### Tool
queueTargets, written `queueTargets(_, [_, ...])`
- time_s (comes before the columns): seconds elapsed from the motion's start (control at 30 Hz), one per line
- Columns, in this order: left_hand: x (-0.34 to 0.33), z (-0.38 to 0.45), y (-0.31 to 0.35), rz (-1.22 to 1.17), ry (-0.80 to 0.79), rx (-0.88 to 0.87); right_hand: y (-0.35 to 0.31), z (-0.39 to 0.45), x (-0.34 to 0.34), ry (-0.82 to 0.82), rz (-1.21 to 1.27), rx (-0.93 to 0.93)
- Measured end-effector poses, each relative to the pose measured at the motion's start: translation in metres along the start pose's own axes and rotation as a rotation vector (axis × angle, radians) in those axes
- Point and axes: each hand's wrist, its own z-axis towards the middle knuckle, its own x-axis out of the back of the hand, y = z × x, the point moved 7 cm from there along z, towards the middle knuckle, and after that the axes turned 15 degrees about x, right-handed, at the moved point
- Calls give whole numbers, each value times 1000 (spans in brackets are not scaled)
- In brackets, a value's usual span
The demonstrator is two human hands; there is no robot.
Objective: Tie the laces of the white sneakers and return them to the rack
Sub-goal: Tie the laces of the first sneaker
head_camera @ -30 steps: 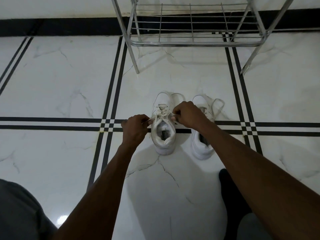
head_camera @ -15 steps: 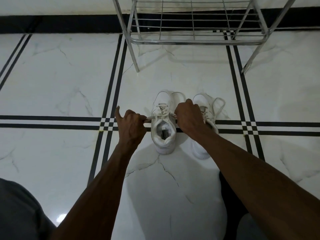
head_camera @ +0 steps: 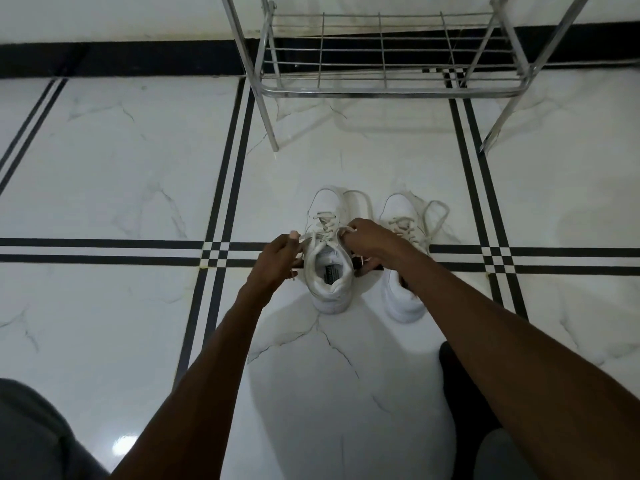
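Two white sneakers stand side by side on the marble floor, toes pointing away from me. My left hand pinches a lace end at the left side of the left sneaker. My right hand holds the other lace end over that shoe's tongue, and its fingers reach down between the two shoes. The laces cross above the opening. The right sneaker is partly hidden by my right forearm, and its laces lie loose on the floor to its right.
A chrome wire shoe rack stands just beyond the sneakers, its bottom shelf bare. Black stripes cross the white floor. My dark-socked foot rests at the lower right, and my knee shows at the lower left.
Both hands eased inward and lifted slightly after pulling the laces apart sideways. My right hand opened its fingers down between the shoes. The camera moved closer.
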Motion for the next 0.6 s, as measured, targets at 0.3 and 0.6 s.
queueTargets(0.3, [32, -6, 4, -59, 36, 31, -10, -4, -42, 42, 361, 129])
queueTargets(0.6, [56, -11, 39, 278, 356, -272, -16, 2, -18, 173, 137, 176])
